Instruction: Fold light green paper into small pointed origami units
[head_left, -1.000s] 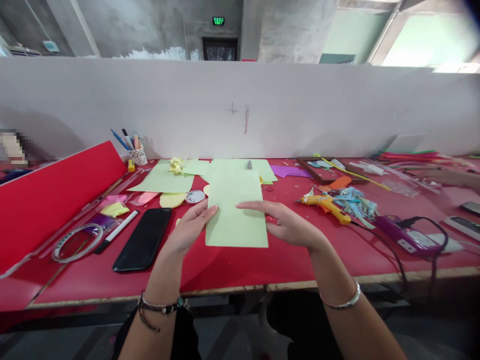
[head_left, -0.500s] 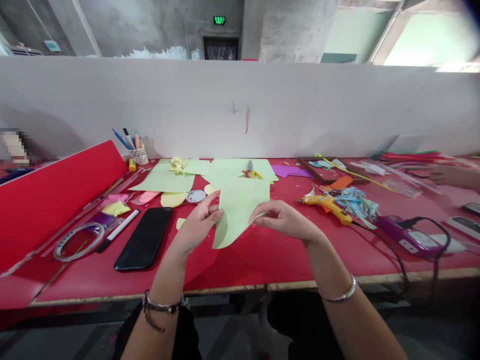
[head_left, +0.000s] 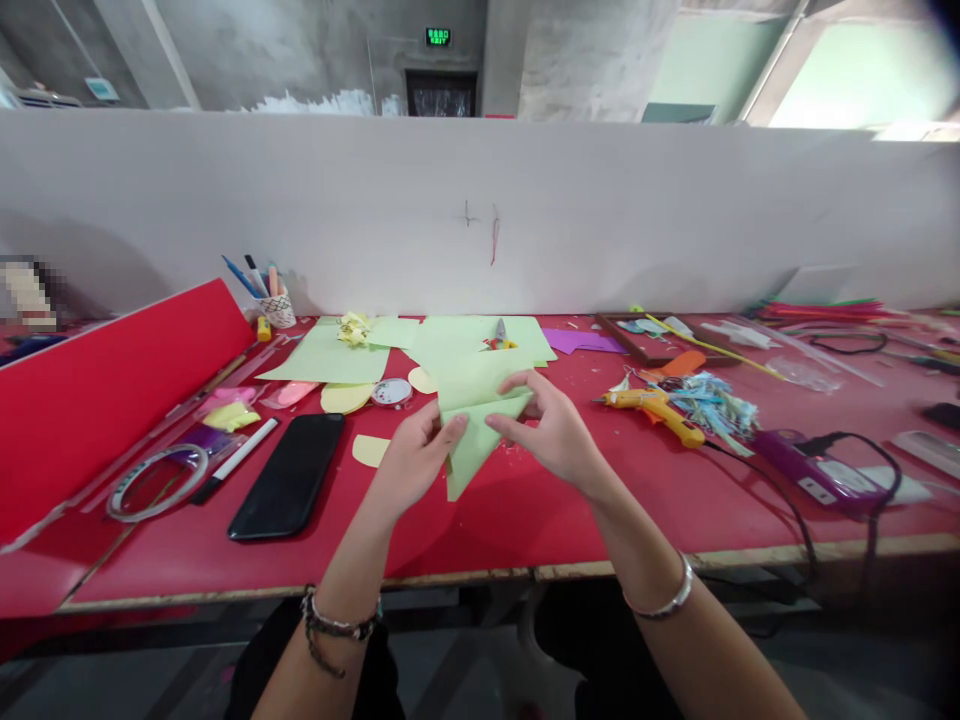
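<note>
A sheet of light green paper (head_left: 476, 440) is held up between my two hands above the red table. It has a crease across it, and its lower part tapers to a point. My left hand (head_left: 420, 450) pinches the left edge, thumb on the near face. On the right edge, my right hand (head_left: 551, 425) grips the paper with the thumb in front and the fingers behind. Beyond the paper, pliers (head_left: 500, 335) with red and yellow handles rest on more green sheets (head_left: 450, 340). Cut pale yellow pieces (head_left: 346, 399) lie beside a small round container (head_left: 391, 392).
Left of my hands are a black phone (head_left: 289, 480), a marker (head_left: 236, 460), a roll of tape (head_left: 157, 484) and a cup of pens (head_left: 275, 306). To the right lie a yellow glue gun (head_left: 656, 410), blue tassels (head_left: 712, 405) and a purple power strip (head_left: 817, 470) with its cord.
The green paper has gone from hanging loosely to being creased across. My right hand has moved up along its right edge. Another person's hand at the far right has left the view.
</note>
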